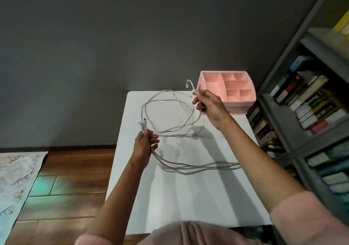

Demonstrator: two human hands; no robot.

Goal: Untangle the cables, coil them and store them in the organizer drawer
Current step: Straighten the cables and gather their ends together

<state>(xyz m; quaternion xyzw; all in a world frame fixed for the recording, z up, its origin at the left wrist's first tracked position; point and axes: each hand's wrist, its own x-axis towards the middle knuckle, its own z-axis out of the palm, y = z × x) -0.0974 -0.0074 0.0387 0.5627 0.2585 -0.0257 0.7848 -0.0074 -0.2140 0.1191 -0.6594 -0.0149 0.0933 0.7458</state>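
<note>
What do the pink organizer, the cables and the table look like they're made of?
Organizer: likely moulded plastic, matte pink, with thin even walls and dividers.
Cables: probably flexible plastic sheathing, pale grey, draping in loose loops.
Table: smooth white top, slight sheen; laminate or painted board, cannot tell which.

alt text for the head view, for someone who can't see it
A person's left hand grips a bundle of white cables near their plugs while the right hand pinches one cable end, loops hanging between them over a white table. A pink organizer stands at the table's far right corner, beside a bookshelf.
</note>
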